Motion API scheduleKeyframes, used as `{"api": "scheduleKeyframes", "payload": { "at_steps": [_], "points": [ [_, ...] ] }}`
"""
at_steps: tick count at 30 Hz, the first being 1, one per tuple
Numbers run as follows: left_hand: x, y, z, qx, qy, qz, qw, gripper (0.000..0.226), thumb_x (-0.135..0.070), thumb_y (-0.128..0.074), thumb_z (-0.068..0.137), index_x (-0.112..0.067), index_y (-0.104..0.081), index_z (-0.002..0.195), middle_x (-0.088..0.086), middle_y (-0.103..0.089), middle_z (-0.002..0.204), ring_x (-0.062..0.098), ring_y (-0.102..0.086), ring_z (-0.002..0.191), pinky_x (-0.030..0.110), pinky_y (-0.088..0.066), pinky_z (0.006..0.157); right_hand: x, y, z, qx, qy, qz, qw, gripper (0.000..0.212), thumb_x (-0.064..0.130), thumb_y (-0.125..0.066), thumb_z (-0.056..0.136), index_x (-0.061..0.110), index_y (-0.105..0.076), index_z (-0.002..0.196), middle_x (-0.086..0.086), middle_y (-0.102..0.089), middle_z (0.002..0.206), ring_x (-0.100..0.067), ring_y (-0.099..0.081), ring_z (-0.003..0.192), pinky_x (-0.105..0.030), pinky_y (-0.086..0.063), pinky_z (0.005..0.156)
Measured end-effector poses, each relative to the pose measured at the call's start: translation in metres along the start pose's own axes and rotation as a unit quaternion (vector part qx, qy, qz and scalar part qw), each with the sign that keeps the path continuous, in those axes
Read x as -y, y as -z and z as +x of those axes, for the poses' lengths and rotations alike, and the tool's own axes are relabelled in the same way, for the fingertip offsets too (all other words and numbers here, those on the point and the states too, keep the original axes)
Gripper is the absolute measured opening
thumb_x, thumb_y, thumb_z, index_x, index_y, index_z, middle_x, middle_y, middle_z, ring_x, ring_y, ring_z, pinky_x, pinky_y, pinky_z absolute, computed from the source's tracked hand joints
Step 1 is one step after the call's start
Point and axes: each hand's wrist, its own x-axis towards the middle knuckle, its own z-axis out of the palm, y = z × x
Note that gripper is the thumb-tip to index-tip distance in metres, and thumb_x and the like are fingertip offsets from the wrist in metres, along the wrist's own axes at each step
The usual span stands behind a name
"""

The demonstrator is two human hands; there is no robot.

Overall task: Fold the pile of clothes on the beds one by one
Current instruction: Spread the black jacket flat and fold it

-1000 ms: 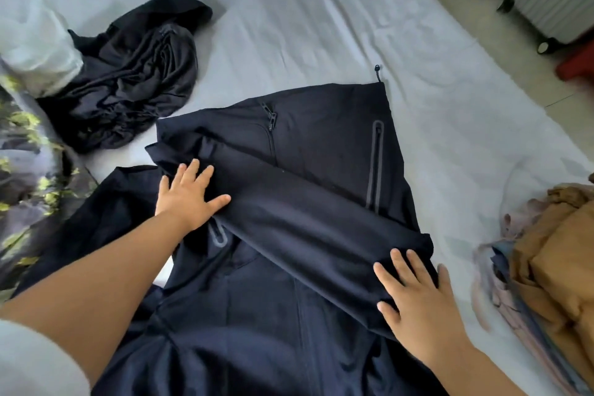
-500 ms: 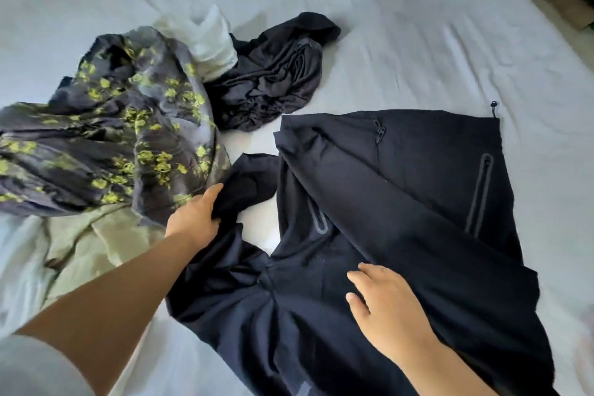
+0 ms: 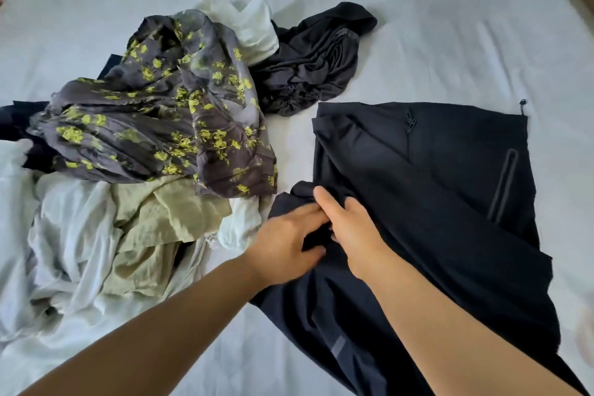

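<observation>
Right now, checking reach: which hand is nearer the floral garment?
Left. The left hand lies just below-right of the floral garment; the right hand sits farther right.

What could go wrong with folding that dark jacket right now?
Both hands, left hand and right hand, bunch one sleeve of the dark jacket, so the fold may crease or come out crooked. The unfolded floral garment lies close beside it and might get dragged or tangled in.
</observation>
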Motion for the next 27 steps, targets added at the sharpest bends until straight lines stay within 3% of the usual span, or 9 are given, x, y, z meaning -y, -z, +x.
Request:
{"api": "scheduleKeyframes", "payload": {
  "at_steps": [3, 5, 7, 10, 12, 14, 17, 20, 27],
  "points": [
    [-0.002, -0.004, -0.014, 0.075, -0.003, -0.045, 0.996, 0.04, -0.033, -0.058, 0.08, -0.022, -0.065, 0.118, -0.014, -0.063, 0.116, 0.006, -0.063, 0.094, 0.031, -0.052, 0.081, -0.004, 0.005, 0.0, -0.036, -0.04, 0.019, 0.998, 0.025, 0.011, -0.061, 0.084, 0.001, -0.056, 0.107, -0.009, -0.063, 0.097, -0.023, -0.059, 0.088, -0.034, -0.05, 0.077],
    [0.004, -0.002, -0.015, -0.047, 0.046, -0.066, 0.996, 0.024, -0.029, -0.064, 0.082, -0.019, -0.071, 0.102, -0.015, -0.067, 0.095, -0.001, -0.063, 0.077, 0.033, -0.054, 0.074, -0.005, 0.011, -0.004, -0.06, -0.035, 0.016, 0.997, 0.021, -0.001, -0.051, 0.083, 0.002, -0.06, 0.103, -0.014, -0.064, 0.094, -0.029, -0.059, 0.087, -0.035, -0.05, 0.08],
    [0.012, 0.002, -0.009, -0.155, 0.081, -0.02, 0.984, 0.029, -0.011, -0.066, 0.083, -0.019, -0.066, 0.111, -0.011, -0.062, 0.106, 0.001, -0.06, 0.084, 0.034, -0.053, 0.079, -0.001, 0.018, -0.009, -0.021, -0.03, 0.055, 0.998, 0.029, -0.005, -0.047, 0.084, 0.009, -0.064, 0.104, -0.015, -0.068, 0.106, -0.034, -0.061, 0.103, -0.047, -0.048, 0.096],
    [0.013, 0.008, 0.014, -0.16, 0.05, 0.088, 0.982, 0.063, 0.005, -0.064, 0.076, -0.019, -0.053, 0.134, 0.01, -0.043, 0.142, 0.027, -0.047, 0.125, 0.037, -0.042, 0.101, 0.006, 0.028, -0.015, 0.049, -0.008, 0.056, 0.997, 0.033, -0.005, -0.045, 0.083, 0.011, -0.066, 0.104, -0.013, -0.069, 0.108, -0.03, -0.063, 0.102, -0.045, -0.046, 0.098],
    [0.005, 0.01, 0.033, -0.146, -0.004, 0.128, 0.981, 0.057, 0.01, -0.062, 0.068, -0.016, -0.065, 0.119, 0.014, -0.048, 0.14, 0.034, -0.04, 0.132, 0.047, -0.03, 0.107, 0.009, 0.037, -0.017, 0.066, 0.014, 0.037, 0.997, 0.028, 0.0, -0.048, 0.083, 0.011, -0.067, 0.101, -0.012, -0.07, 0.101, -0.025, -0.064, 0.094, -0.038, -0.048, 0.089],
    [-0.004, 0.015, 0.047, -0.132, 0.024, 0.036, 0.99, 0.049, 0.015, -0.051, 0.065, -0.014, -0.069, 0.1, 0.004, -0.066, 0.113, 0.024, -0.053, 0.118, 0.041, -0.037, 0.105, 0.012, 0.048, -0.019, 0.06, 0.046, 0.019, 0.997, 0.02, 0.003, -0.058, 0.084, 0.011, -0.068, 0.099, -0.012, -0.071, 0.098, -0.027, -0.066, 0.094, -0.038, -0.051, 0.089],
    [-0.018, 0.022, 0.07, -0.123, 0.148, -0.071, 0.979, 0.051, 0.012, -0.036, 0.068, -0.023, -0.062, 0.094, -0.009, -0.059, 0.076, 0.026, -0.058, 0.076, 0.036, -0.051, 0.069, 0.008, 0.071, -0.017, -0.006, 0.074, -0.147, 0.986, 0.019, 0.003, -0.061, 0.078, 0.014, -0.061, 0.094, -0.007, -0.068, 0.091, -0.023, -0.065, 0.083, -0.032, -0.055, 0.073],
    [-0.03, 0.025, 0.093, -0.122, 0.221, -0.009, 0.967, 0.042, 0.002, -0.034, 0.078, -0.026, -0.057, 0.101, 0.001, -0.058, 0.081, 0.03, -0.057, 0.072, 0.038, -0.051, 0.063, -0.002, 0.097, -0.012, -0.119, 0.09, -0.324, 0.934, 0.028, 0.005, -0.055, 0.078, 0.015, -0.058, 0.104, 0.001, -0.064, 0.099, -0.019, -0.06, 0.088, -0.027, -0.047, 0.068],
    [-0.05, 0.029, 0.145, -0.146, 0.243, 0.15, 0.947, 0.023, -0.014, -0.044, 0.091, -0.022, -0.053, 0.111, -0.002, -0.054, 0.081, 0.019, -0.048, 0.067, 0.03, -0.035, 0.059, -0.029, 0.181, 0.003, -0.214, 0.067, -0.311, 0.924, 0.006, 0.015, -0.06, 0.086, 0.018, -0.056, 0.085, 0.002, -0.06, 0.088, -0.021, -0.056, 0.086, -0.028, -0.041, 0.067]
  ]
}}
